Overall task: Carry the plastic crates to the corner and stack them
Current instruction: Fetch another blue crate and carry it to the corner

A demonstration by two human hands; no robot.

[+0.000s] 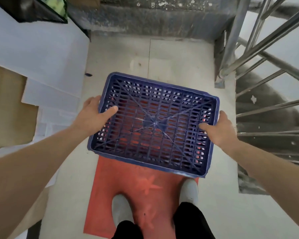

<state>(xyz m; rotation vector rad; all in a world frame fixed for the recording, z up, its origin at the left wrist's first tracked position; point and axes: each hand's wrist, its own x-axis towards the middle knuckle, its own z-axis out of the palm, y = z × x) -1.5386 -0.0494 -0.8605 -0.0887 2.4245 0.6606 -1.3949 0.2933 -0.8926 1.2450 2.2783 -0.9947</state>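
Observation:
A blue plastic crate [154, 125] with a slotted lattice bottom is held in front of me above the floor, its open side up. My left hand [93, 112] grips its left rim, thumb inside the crate and fingers outside. My right hand [219, 126] grips the right rim the same way. Through the slots I see red from the mat below.
A red floor mat [128, 183] lies under my feet. White boards [41, 57] and brown cardboard [9, 109] lie at the left. A metal stair railing [266, 49] and stairs run down the right. A grey concrete wall [154, 18] closes the far side.

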